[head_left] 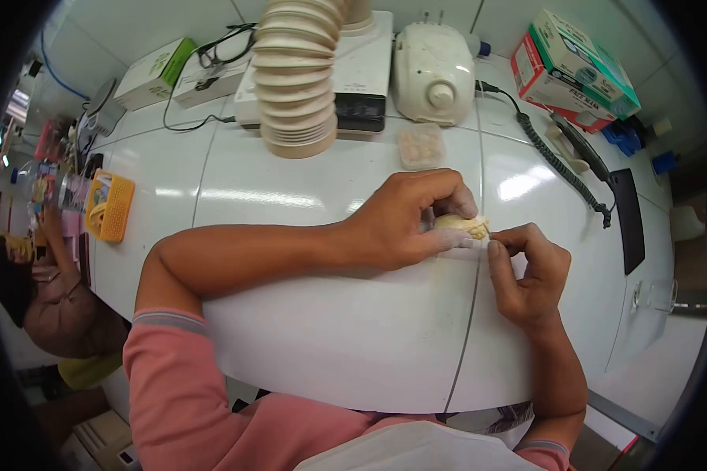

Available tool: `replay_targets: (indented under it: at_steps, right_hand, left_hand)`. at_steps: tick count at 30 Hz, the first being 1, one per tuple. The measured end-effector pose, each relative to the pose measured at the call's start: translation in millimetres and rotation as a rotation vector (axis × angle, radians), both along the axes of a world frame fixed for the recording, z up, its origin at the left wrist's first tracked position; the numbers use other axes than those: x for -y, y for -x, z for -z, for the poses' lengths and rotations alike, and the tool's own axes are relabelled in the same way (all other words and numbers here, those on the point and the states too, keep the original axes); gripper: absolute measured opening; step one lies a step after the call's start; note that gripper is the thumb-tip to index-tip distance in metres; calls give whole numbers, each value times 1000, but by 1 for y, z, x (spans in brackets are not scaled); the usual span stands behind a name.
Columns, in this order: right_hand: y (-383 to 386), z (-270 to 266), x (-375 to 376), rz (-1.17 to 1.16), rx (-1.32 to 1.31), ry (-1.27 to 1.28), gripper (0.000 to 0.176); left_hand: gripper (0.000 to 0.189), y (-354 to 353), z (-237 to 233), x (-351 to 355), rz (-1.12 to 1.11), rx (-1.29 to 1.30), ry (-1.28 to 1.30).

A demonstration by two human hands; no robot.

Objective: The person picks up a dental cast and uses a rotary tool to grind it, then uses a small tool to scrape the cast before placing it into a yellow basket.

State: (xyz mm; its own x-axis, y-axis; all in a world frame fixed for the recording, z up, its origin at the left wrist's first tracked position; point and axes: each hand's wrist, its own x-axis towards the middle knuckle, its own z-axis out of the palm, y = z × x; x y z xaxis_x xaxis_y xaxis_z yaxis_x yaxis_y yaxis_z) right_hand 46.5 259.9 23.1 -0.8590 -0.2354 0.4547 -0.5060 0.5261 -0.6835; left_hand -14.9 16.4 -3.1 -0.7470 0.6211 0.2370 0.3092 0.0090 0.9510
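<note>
My left hand is closed around a small pale-yellow piece with a bumpy surface, which looks like a dental cast. Its thumb and fingers are dusted with white powder. Close by on the right, my right hand is pinched, fingertips almost touching the cast's right end. A thin dark tip shows between those fingers, too small to name. Just behind my left hand sits a small clear box with pale pieces inside.
A ribbed suction hose hangs over the back of the white tiled table. Behind stand a white control unit and stacked boxes. A handpiece with a coiled cord lies right. An orange basket and another person are left.
</note>
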Motion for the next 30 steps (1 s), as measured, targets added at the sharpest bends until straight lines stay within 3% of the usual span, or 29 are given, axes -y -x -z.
replay_targets:
  at_steps: [8, 20, 23, 27, 30]
  right_hand:
    - [14, 16, -14, 109, 238, 367, 10]
    - [24, 28, -21, 69, 235, 378, 15]
    - [24, 31, -27, 52, 243, 397, 14]
    - [24, 31, -30, 23, 243, 417, 14]
    - [26, 32, -33, 16, 246, 429, 15]
  left_hand:
    - [31, -2, -5, -3, -58, -83, -2]
    - [33, 0, 10, -11, -83, -151, -191]
    - [31, -4, 1, -8, -22, 6, -189]
    - [26, -17, -13, 0, -97, -90, -193]
    - [25, -45, -43, 24, -48, 113, -346]
